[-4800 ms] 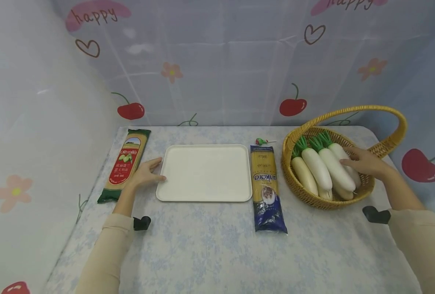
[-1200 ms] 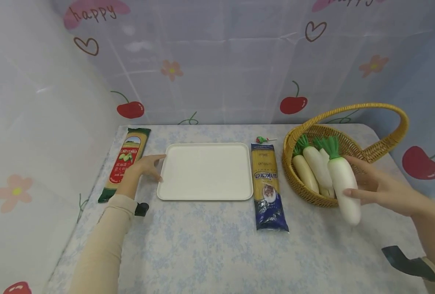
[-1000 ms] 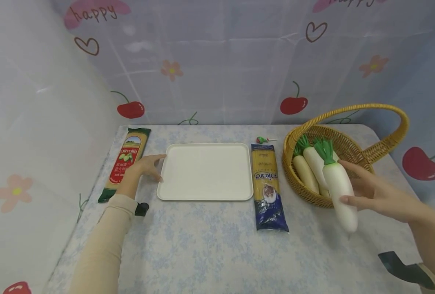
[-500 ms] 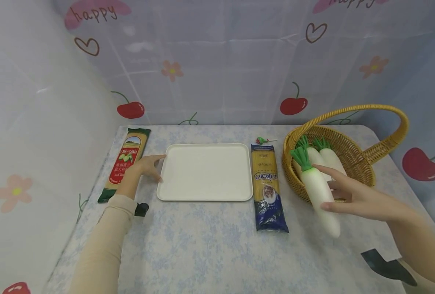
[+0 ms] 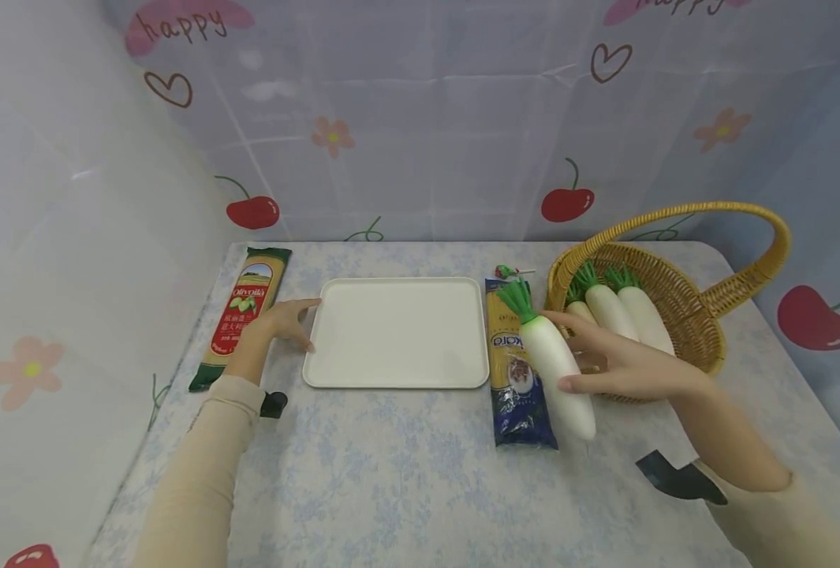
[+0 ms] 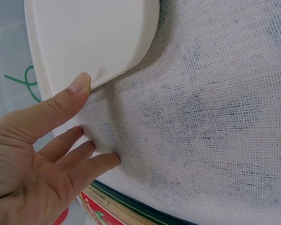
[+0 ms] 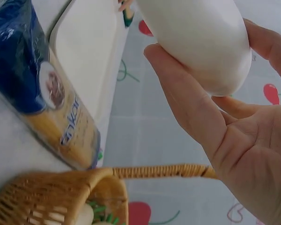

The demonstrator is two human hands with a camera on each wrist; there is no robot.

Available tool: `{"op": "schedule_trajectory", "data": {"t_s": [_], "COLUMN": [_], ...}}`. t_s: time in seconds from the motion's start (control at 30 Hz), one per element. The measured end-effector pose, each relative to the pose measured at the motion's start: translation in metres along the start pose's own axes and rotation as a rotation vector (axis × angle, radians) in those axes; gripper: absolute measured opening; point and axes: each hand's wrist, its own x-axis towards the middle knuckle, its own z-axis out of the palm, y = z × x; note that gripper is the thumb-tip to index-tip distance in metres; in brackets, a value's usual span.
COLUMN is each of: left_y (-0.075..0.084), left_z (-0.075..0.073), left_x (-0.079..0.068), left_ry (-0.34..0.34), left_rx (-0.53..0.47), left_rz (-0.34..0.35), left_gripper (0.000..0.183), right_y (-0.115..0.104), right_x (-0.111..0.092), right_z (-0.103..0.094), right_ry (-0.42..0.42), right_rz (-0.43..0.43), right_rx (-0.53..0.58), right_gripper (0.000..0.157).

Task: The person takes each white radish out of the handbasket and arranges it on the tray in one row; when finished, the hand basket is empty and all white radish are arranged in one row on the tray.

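Note:
My right hand [image 5: 621, 363] holds a white radish [image 5: 558, 375] with green leaf stubs, thumb on one side and fingers on the other. The radish is raised and overlaps a blue-and-yellow spaghetti packet [image 5: 519, 406] in the head view; its lower body fills the top of the right wrist view. At the left end of a white rectangular tray [image 5: 398, 331], my left hand [image 5: 285, 323] has its fingers spread. In the left wrist view the thumb [image 6: 79, 84] touches the tray's rim, while the other fingers are loosely bent beside it over the cloth.
A wicker basket [image 5: 707, 335] with a tall arched handle stands at the right, more white radishes [image 5: 643, 315] inside. A lollipop [image 5: 506, 271] lies behind the spaghetti packet. Left of the tray lies a red-and-green pasta packet [image 5: 242, 308]. A printed curtain [image 5: 420, 158] hangs behind the table.
My right hand has lifted the radish out of the basket and carried it leftward, from over the basket's front to the spaghetti packet. Recently the left hand has stayed at the tray's edge.

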Motion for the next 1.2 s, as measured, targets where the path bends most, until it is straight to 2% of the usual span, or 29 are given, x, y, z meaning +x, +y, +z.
{"op": "schedule_trajectory", "data": {"t_s": [0.13, 0.2, 0.4, 0.7, 0.9, 1.2], "left_y": [0.000, 0.000, 0.001, 0.000, -0.001, 0.000], "left_z": [0.000, -0.001, -0.001, -0.001, 0.000, 0.000], "left_x": [0.001, 0.001, 0.002, 0.002, 0.002, 0.002], "left_ry": [-0.002, -0.003, -0.001, 0.004, 0.001, 0.003], "left_rx": [-0.006, -0.008, 0.003, -0.006, -0.017, -0.001], "left_rz": [-0.013, -0.019, -0.034, -0.035, -0.042, -0.040], "left_gripper": [0.097, 0.097, 0.097, 0.097, 0.097, 0.097], "right_y": [-0.004, -0.004, -0.003, 0.002, 0.004, 0.008], "right_x": [0.015, 0.022, 0.042, 0.074, 0.094, 0.122], "right_z": [0.006, 0.009, 0.018, 0.033, 0.043, 0.058], "right_ry": [-0.040, -0.053, -0.077, -0.170, -0.177, -0.169], "right_rz": [0.051, 0.052, 0.002, 0.002, 0.011, 0.096], "right_rx": [0.097, 0.111, 0.062, 0.171, 0.214, 0.229], "right_gripper": [0.082, 0.082, 0.082, 0.083, 0.085, 0.086]}}
